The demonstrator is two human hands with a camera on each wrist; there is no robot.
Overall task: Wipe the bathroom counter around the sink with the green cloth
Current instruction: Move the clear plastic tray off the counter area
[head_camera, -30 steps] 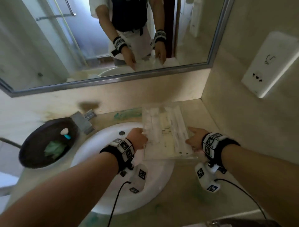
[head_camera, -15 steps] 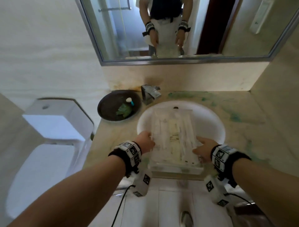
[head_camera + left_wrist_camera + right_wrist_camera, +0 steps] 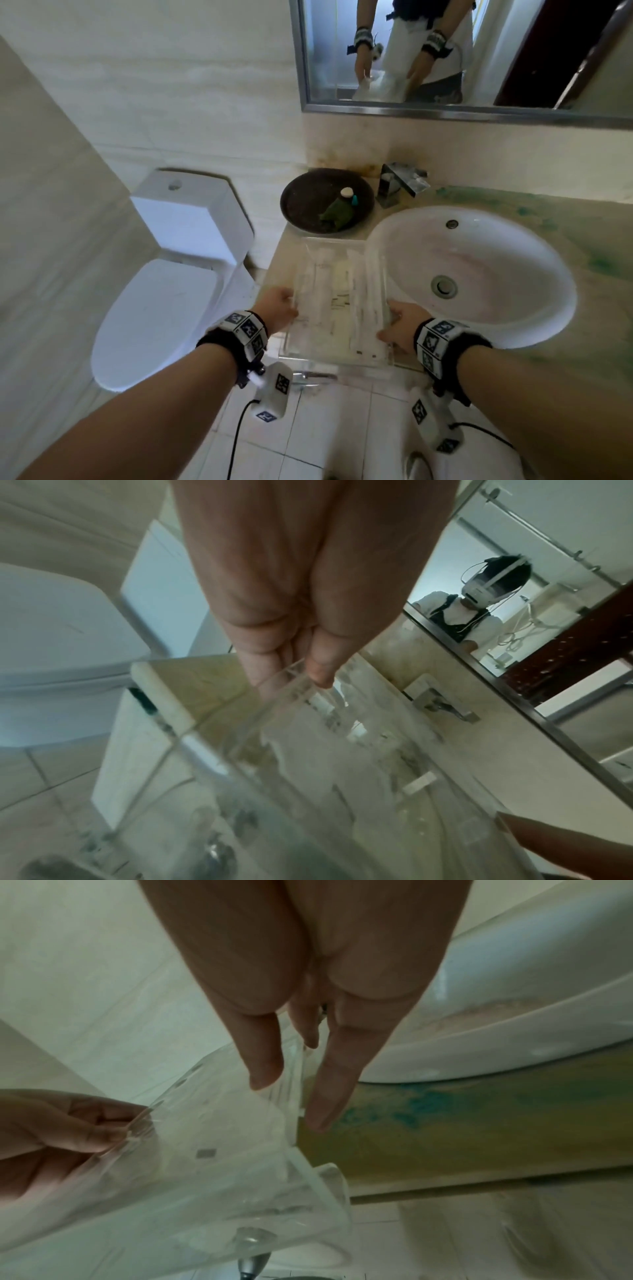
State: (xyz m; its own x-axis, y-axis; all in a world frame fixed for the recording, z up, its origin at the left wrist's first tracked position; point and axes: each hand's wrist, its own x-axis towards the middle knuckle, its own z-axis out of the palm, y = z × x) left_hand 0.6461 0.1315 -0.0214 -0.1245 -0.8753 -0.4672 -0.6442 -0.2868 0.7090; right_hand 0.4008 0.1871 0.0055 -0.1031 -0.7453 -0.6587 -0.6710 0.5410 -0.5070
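Clear plastic tray (image 3: pixel 337 301): I am holding it by its two long sides over the counter's (image 3: pixel 555 356) left end, left hand (image 3: pixel 279 310) pinching one edge, right hand (image 3: pixel 399 325) gripping the other. Beyond it I am seeing the white sink (image 3: pixel 486 267), then the green cloth (image 3: pixel 337 213) lying crumpled in a dark round dish (image 3: pixel 305 202) beside the tap (image 3: pixel 399 183).

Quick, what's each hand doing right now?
Left hand: grips the left edge of the clear tray.
Right hand: holds the tray's right edge, thumb on top, fingers underneath.
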